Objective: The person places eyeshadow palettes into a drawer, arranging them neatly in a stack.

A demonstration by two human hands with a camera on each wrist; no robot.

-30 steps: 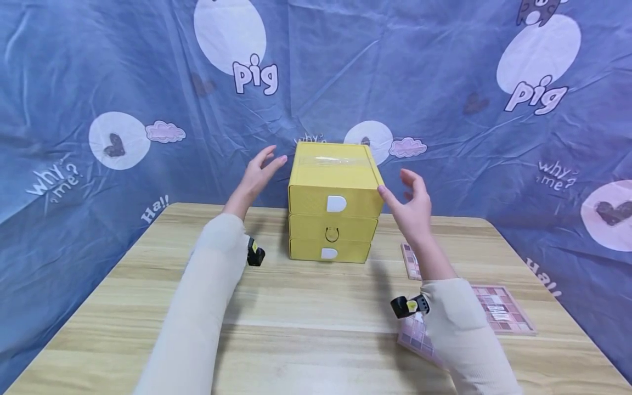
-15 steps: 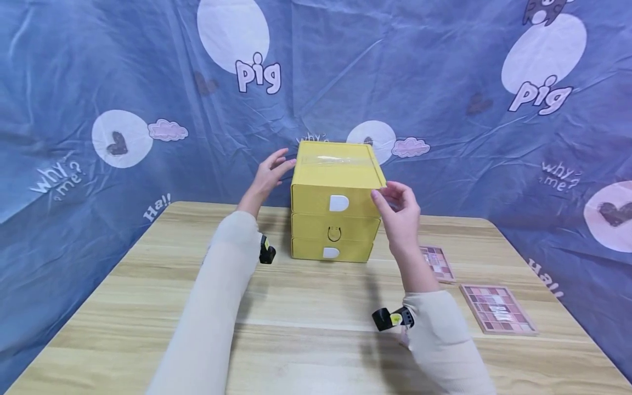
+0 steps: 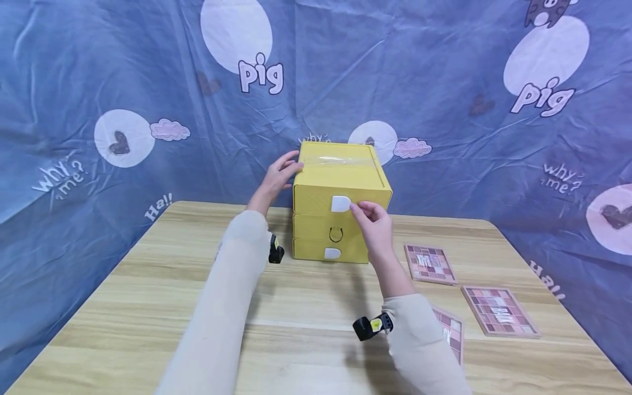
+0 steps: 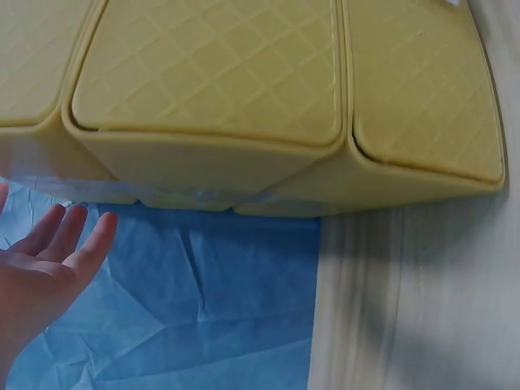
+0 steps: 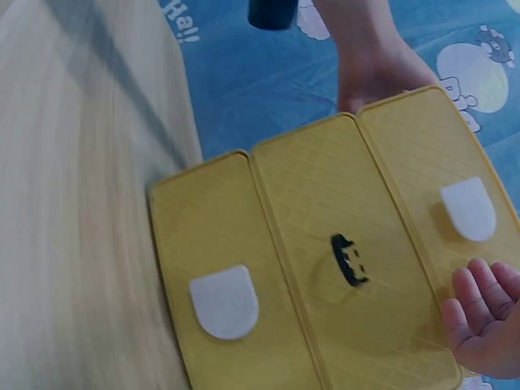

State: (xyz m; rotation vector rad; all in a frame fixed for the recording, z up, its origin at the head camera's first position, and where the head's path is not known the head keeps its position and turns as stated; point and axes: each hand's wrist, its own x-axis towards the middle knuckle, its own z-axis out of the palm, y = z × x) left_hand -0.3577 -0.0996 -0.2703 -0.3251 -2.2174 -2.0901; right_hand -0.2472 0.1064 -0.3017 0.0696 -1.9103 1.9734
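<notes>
A yellow box with three stacked drawers (image 3: 345,174) stands at the back of the table. Its top and bottom drawers carry white pull tabs; the middle one has a dark smile-shaped mark (image 5: 348,260). My left hand (image 3: 277,176) is at the box's upper left side, thumb by the top edge, fingers relaxed. In the left wrist view its fingers (image 4: 96,244) spread beside the box. My right hand (image 3: 378,229) is in front of the top drawer, thumb near the white tab (image 3: 340,204). The right wrist view shows its fingertips (image 5: 479,268) just beside that tab, loosely bent, holding nothing.
Several-coloured flat palettes lie on the right of the wooden table (image 3: 306,329): one behind (image 3: 429,265), one at the far right (image 3: 501,311), one partly hidden by the right sleeve (image 3: 450,332). A blue printed cloth (image 3: 316,82) hangs behind the table.
My right hand has moved left and down from the box's upper right corner to the top drawer's tab. My left hand has moved right, up to the box's left side.
</notes>
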